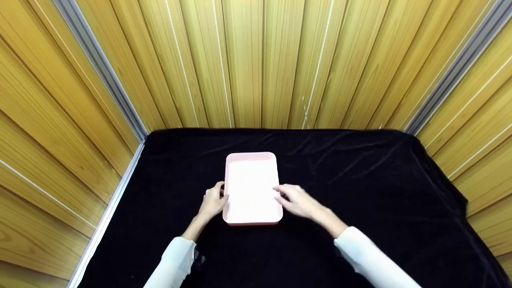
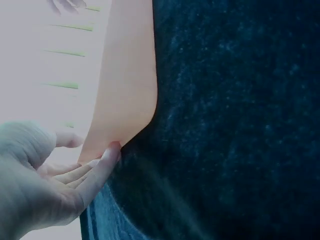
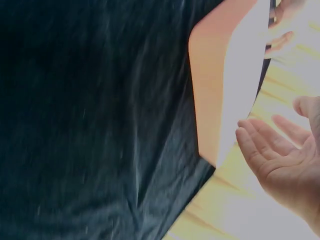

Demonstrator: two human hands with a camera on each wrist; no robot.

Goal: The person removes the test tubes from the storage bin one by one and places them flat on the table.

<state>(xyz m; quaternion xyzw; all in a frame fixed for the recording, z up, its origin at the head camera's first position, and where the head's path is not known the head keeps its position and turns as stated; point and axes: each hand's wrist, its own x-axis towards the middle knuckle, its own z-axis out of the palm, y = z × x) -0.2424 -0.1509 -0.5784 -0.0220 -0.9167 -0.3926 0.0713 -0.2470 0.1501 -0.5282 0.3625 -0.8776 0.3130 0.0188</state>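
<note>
Pinching pink tray (image 1: 251,190), left hand (image 1: 212,201); right hand (image 1: 298,201) near opposite side, fingers (image 3: 256,145) loosely extended.

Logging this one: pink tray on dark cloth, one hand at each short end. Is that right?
Not quite: the left hand and right hand are at the long sides, not the short ends, as the head view shows. The pink tray does lie on dark cloth.

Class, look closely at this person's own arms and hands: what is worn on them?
The white fabric left sleeve and matching right sleeve stop short of the wrists. The left hand and right hand wear no gloves.
</note>
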